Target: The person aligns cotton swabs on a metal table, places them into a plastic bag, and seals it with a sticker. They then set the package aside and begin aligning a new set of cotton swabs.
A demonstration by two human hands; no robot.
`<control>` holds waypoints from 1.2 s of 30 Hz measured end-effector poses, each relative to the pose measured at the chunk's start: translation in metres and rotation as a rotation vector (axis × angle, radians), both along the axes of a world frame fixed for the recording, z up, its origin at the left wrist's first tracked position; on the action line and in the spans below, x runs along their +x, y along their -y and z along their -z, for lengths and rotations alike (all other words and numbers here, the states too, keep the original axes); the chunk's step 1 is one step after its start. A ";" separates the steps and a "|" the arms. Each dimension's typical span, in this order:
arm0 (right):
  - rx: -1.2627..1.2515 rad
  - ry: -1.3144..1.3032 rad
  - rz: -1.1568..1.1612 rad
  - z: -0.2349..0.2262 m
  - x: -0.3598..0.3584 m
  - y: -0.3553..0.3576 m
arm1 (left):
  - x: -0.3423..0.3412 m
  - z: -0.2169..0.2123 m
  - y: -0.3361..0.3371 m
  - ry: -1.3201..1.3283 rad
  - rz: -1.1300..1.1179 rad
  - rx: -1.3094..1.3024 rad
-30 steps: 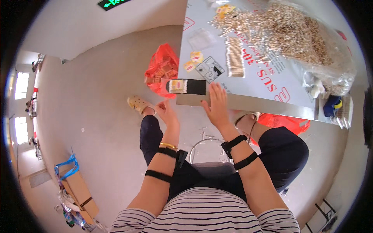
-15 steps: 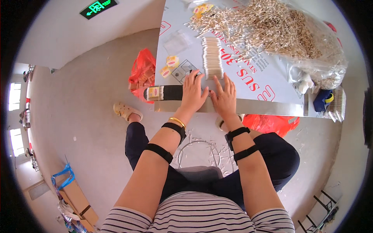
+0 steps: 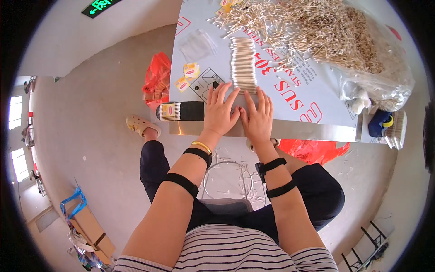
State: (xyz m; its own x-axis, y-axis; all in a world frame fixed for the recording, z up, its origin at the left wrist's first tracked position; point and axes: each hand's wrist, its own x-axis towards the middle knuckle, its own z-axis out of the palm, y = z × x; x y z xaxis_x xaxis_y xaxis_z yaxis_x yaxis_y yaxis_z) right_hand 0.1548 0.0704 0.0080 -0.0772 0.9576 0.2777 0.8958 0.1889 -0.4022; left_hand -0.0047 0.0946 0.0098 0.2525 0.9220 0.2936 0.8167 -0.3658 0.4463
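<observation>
The table was pale grey, printed in red. The swab row was tan with white tips; the strip at the near left corner, black; labels near the left edge, yellow, white and red.

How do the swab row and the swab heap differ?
The row is neatly parallel; the heap points every way. The row is much smaller than the heap. The row lies openly on the table, while the heap is partly inside a clear bag. Both consist of thin, white-tipped sticks.

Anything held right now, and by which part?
Nothing appears held: the left grip and right grip are open, at the near end of the swab row.
</observation>
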 end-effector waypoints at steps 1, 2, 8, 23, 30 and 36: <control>0.000 -0.010 -0.002 -0.001 0.000 0.000 | 0.000 0.000 0.000 -0.003 0.001 0.001; 0.000 -0.019 -0.004 -0.002 -0.001 0.000 | -0.001 0.000 -0.001 -0.006 0.002 0.001; -0.002 -0.048 -0.008 -0.002 0.002 0.000 | 0.001 -0.001 -0.001 -0.033 0.014 -0.011; 0.028 -0.122 -0.029 -0.001 0.006 -0.027 | 0.000 -0.001 -0.002 -0.025 -0.031 -0.040; 0.013 -0.121 -0.020 -0.004 0.005 -0.026 | 0.003 -0.002 -0.004 -0.104 -0.049 -0.058; 0.019 -0.113 -0.025 -0.002 0.006 -0.026 | 0.004 -0.002 -0.005 -0.122 -0.053 -0.064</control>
